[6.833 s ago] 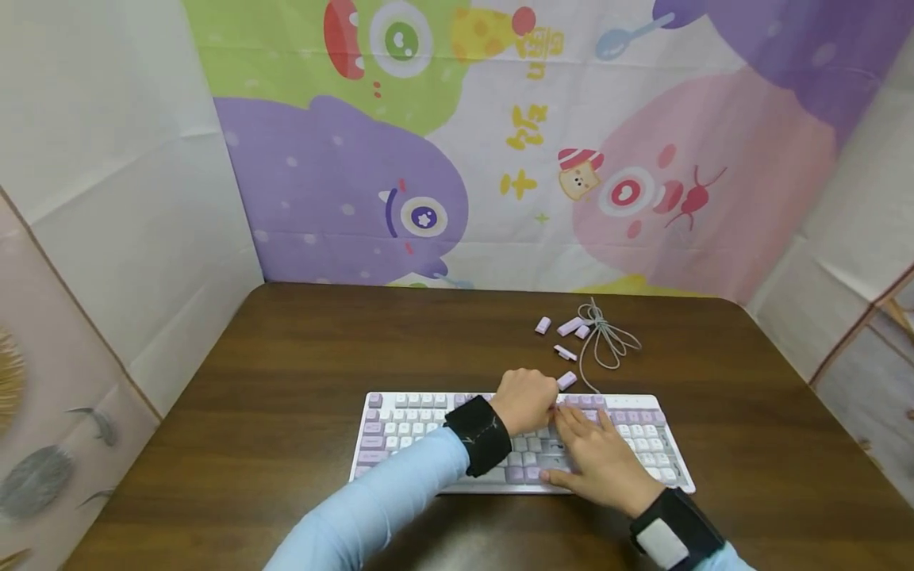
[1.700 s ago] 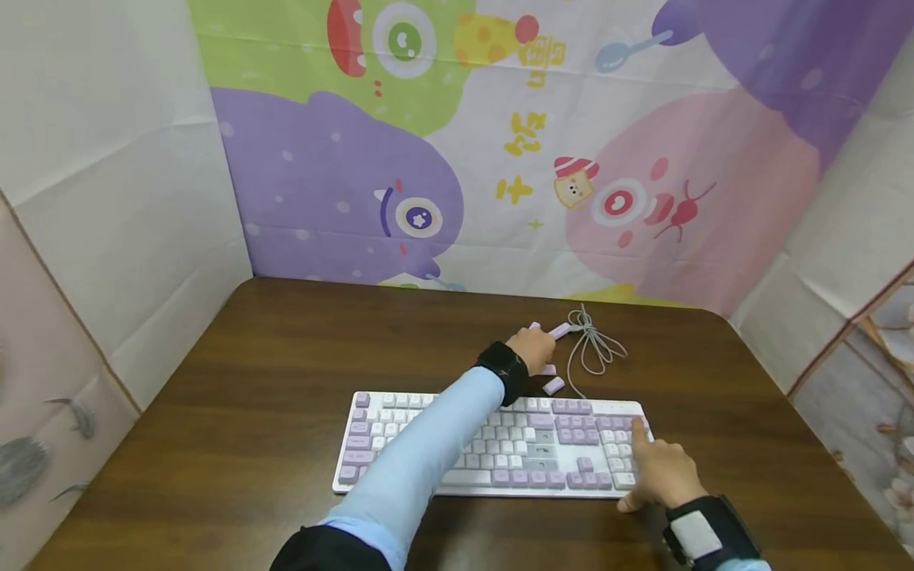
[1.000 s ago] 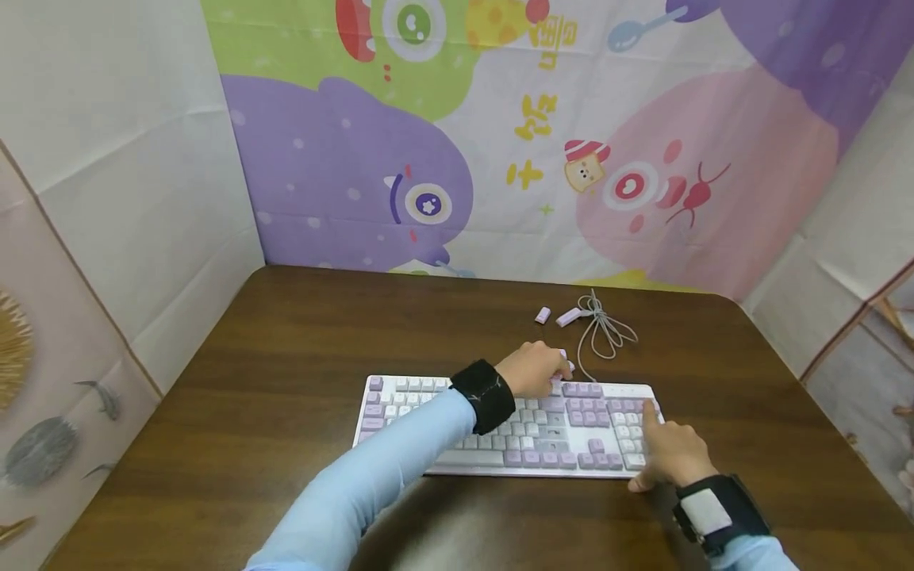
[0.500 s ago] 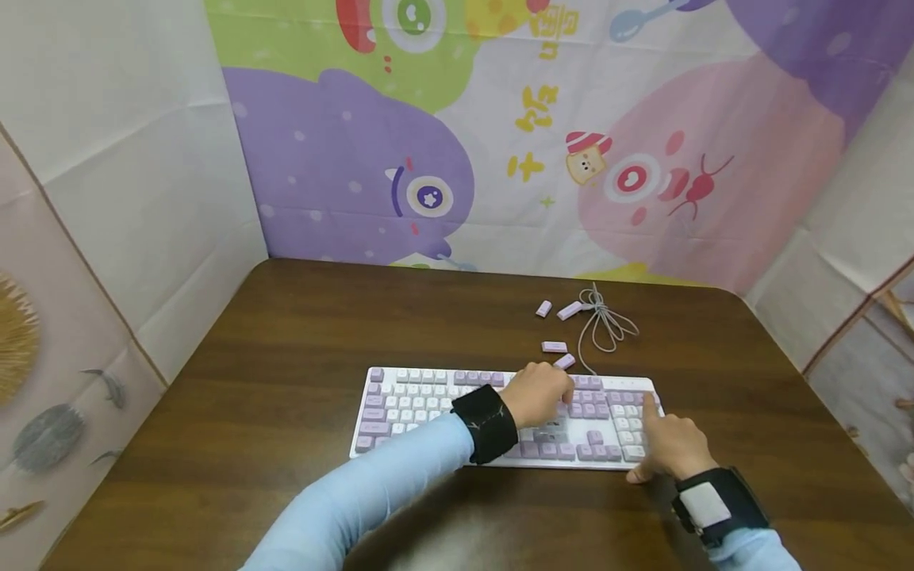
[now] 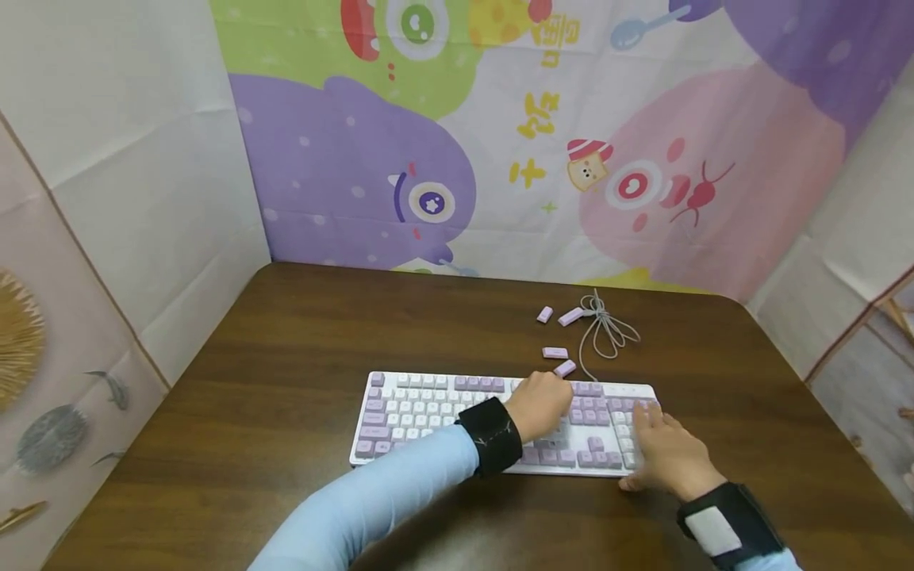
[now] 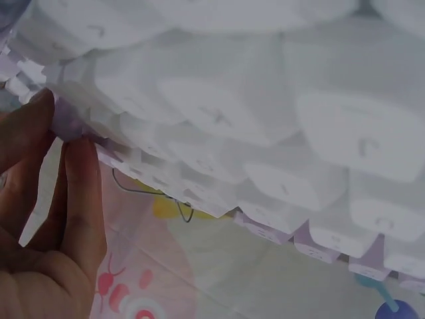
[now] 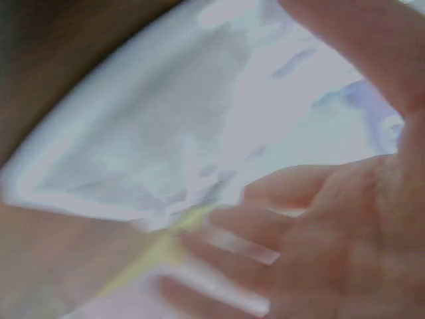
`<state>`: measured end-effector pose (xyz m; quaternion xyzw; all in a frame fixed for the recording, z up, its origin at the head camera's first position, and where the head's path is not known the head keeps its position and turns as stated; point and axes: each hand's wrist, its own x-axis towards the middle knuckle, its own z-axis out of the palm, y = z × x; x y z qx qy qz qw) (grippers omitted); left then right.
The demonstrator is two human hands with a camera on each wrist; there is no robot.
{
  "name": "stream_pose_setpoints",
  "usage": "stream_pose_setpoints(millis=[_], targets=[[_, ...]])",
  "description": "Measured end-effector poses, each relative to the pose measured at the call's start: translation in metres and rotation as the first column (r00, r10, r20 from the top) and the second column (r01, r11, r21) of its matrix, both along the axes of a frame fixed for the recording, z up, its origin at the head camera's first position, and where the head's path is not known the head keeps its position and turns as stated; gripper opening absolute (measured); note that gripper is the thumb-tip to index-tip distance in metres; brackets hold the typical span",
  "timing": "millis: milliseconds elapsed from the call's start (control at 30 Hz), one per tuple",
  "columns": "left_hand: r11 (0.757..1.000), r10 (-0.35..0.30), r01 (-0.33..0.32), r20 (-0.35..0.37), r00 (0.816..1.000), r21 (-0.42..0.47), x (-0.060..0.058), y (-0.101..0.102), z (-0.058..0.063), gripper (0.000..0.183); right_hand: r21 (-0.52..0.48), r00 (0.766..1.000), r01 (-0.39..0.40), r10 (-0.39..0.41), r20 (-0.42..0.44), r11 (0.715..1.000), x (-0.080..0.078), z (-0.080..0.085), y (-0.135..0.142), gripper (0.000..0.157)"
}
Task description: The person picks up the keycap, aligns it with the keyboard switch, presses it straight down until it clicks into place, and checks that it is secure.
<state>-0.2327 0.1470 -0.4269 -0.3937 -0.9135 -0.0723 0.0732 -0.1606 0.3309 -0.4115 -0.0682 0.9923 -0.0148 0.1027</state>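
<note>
Where left fingers (image 6: 83, 176) pinch it, the keycap (image 6: 66, 121) looks lilac

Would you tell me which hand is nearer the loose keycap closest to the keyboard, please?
Left: the left hand is just in front of the keycap, the right hand farther off, at the right end of the keyboard.
</note>
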Motion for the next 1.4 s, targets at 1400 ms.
stream_pose_setpoints(millis=[1400], targets=[[0.995,0.089,-0.091,0.039,0.995,0.049,-0.001,-0.010,0.002,0.009,-0.082,0.941,-0.314,0.298,-0.162,0.946,-0.001,-0.007,-0.050,0.077]])
